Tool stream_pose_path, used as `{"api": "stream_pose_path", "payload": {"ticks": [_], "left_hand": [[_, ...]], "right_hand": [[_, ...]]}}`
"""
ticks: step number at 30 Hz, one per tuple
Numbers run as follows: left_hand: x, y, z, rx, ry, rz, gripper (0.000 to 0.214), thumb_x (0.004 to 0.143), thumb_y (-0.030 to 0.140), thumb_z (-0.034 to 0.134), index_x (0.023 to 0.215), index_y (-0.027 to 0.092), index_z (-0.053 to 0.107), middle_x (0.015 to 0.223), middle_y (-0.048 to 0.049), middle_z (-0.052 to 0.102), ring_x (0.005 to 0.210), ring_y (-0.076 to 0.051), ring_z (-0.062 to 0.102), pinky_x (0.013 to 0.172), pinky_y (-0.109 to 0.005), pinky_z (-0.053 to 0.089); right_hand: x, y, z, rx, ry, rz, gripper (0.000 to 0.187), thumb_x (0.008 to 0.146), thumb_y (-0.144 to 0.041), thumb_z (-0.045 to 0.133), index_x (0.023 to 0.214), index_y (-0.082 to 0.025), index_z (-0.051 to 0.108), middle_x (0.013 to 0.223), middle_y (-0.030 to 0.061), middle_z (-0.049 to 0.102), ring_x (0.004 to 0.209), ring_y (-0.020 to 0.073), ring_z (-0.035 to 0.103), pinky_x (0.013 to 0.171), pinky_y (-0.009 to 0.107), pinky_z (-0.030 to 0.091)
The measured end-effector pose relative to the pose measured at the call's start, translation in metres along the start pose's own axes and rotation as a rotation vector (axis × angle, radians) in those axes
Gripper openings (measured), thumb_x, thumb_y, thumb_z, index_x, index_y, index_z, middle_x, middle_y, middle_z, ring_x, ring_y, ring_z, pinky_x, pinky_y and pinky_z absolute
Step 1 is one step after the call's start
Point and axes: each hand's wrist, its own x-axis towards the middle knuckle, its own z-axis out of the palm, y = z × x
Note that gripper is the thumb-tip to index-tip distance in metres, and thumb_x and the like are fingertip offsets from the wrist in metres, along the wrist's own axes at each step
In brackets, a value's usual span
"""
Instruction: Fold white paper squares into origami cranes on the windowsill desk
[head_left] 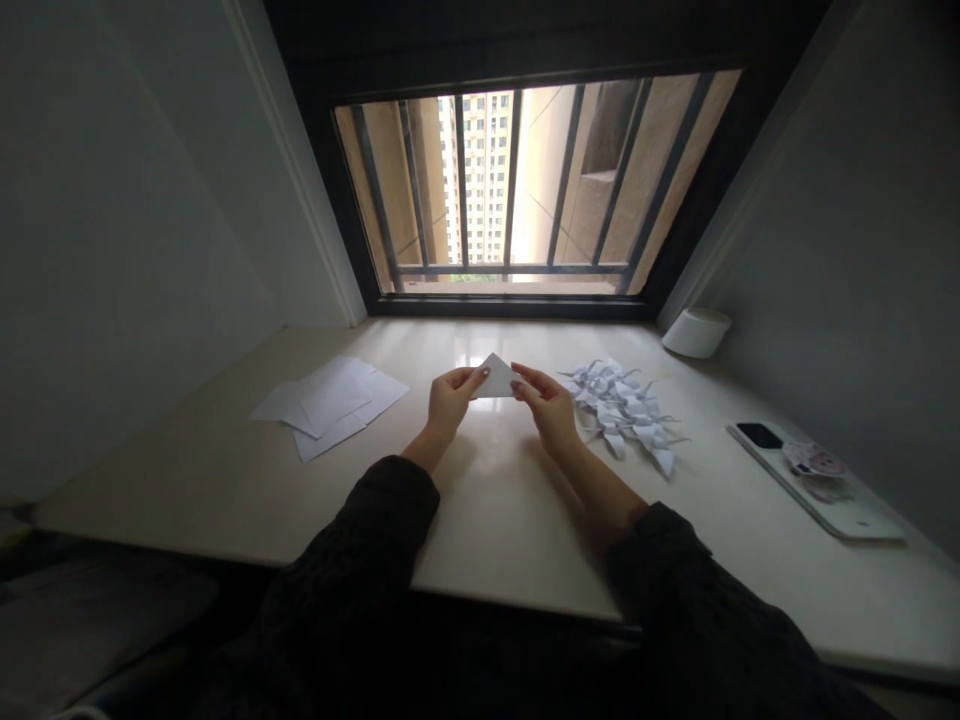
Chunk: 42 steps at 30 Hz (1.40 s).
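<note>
A small white sheet of paper (495, 378), folded into a triangle with its tip pointing away from me, is held up over the middle of the sill. My left hand (452, 398) pinches its left corner, thumb on top. At the right corner my right hand (546, 398) grips it the same way. Both hands are closed on the paper, and the fingers behind it are hidden. Just right of my right hand lies a pile of folded white paper cranes (622, 400). Loose white paper sheets (337, 395) lie overlapping on the left.
The pale, glossy window sill (495, 530) has its front edge close to my forearms. A phone (817, 485) in a light case with a round grip lies at the right. By the right wall stands a white cylindrical object (696, 332). A barred window (540, 190) is behind.
</note>
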Motion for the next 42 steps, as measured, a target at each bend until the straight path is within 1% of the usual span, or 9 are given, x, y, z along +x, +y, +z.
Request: {"api": "stream_pose_path", "payload": {"ticks": [2,8,10,14,18,23,30,37,42], "left_hand": [[-0.001,0.0,0.001,-0.018,-0.007,0.0,0.036,0.063,0.046,0.075,0.082,0.015,0.073,0.078,-0.0056,0.07,0.074,-0.017,0.063,0.064,-0.026,0.049],[-0.001,0.001,0.001,-0.075,-0.032,-0.01,0.035,0.064,0.044,0.075,0.083,0.014,0.074,0.08,-0.0059,0.071,0.074,-0.017,0.063,0.07,-0.029,0.049],[0.0,0.001,0.0,-0.055,-0.056,0.016,0.035,0.064,0.043,0.075,0.085,0.015,0.074,0.082,-0.0061,0.072,0.075,-0.017,0.064,0.072,-0.029,0.049],[0.003,0.0,-0.003,0.031,-0.088,0.11,0.035,0.065,0.043,0.075,0.087,0.017,0.074,0.086,-0.0073,0.073,0.079,-0.019,0.065,0.074,-0.03,0.048],[0.003,0.0,-0.003,0.053,-0.053,0.112,0.035,0.065,0.045,0.074,0.084,0.016,0.075,0.083,-0.0071,0.073,0.075,-0.019,0.065,0.07,-0.029,0.047],[0.0,0.0,0.0,0.064,0.007,0.103,0.036,0.066,0.048,0.073,0.081,0.016,0.075,0.079,-0.0064,0.073,0.072,-0.018,0.064,0.065,-0.027,0.046],[-0.004,-0.003,0.002,0.105,0.067,0.158,0.037,0.069,0.051,0.069,0.084,0.017,0.075,0.079,-0.0054,0.073,0.073,-0.018,0.064,0.066,-0.027,0.046],[-0.007,-0.004,0.003,0.104,0.116,0.18,0.037,0.069,0.051,0.068,0.084,0.018,0.075,0.079,-0.0047,0.073,0.074,-0.018,0.063,0.067,-0.027,0.046],[-0.008,-0.005,0.003,0.148,0.142,0.152,0.036,0.069,0.052,0.068,0.08,0.018,0.075,0.078,-0.0046,0.072,0.072,-0.018,0.063,0.063,-0.026,0.044]], "right_hand": [[0.0,-0.001,0.0,-0.015,0.004,-0.008,0.041,0.065,-0.036,0.073,0.102,-0.02,0.071,0.101,0.0066,0.072,0.088,0.0207,0.066,0.08,0.035,0.051],[-0.001,0.0,0.0,-0.005,0.017,-0.023,0.042,0.064,-0.037,0.076,0.103,-0.02,0.071,0.1,0.0062,0.073,0.088,0.022,0.067,0.084,0.037,0.052],[0.0,-0.001,0.0,-0.017,0.019,-0.03,0.041,0.063,-0.037,0.076,0.101,-0.021,0.072,0.1,0.006,0.073,0.089,0.0227,0.067,0.084,0.037,0.052],[0.0,-0.003,-0.001,-0.033,0.007,-0.029,0.04,0.062,-0.035,0.077,0.099,-0.021,0.073,0.101,0.0062,0.073,0.09,0.0233,0.068,0.084,0.037,0.053],[-0.001,-0.005,-0.001,-0.066,0.006,-0.038,0.041,0.062,-0.035,0.077,0.1,-0.021,0.072,0.101,0.0063,0.073,0.089,0.0235,0.068,0.083,0.037,0.054],[-0.002,-0.005,0.001,-0.065,0.035,-0.028,0.041,0.062,-0.037,0.077,0.099,-0.021,0.073,0.1,0.0059,0.073,0.088,0.0239,0.068,0.083,0.038,0.053],[-0.003,-0.003,0.002,-0.044,0.062,-0.013,0.044,0.062,-0.038,0.077,0.101,-0.019,0.072,0.1,0.007,0.072,0.091,0.026,0.068,0.087,0.041,0.052],[-0.006,-0.002,0.003,-0.061,0.037,-0.034,0.045,0.063,-0.039,0.076,0.103,-0.02,0.071,0.102,0.006,0.072,0.095,0.0266,0.067,0.086,0.041,0.053],[-0.007,-0.005,0.002,-0.151,-0.007,-0.057,0.039,0.068,-0.038,0.072,0.103,-0.021,0.072,0.101,0.0056,0.073,0.094,0.0253,0.067,0.085,0.038,0.053]]}}
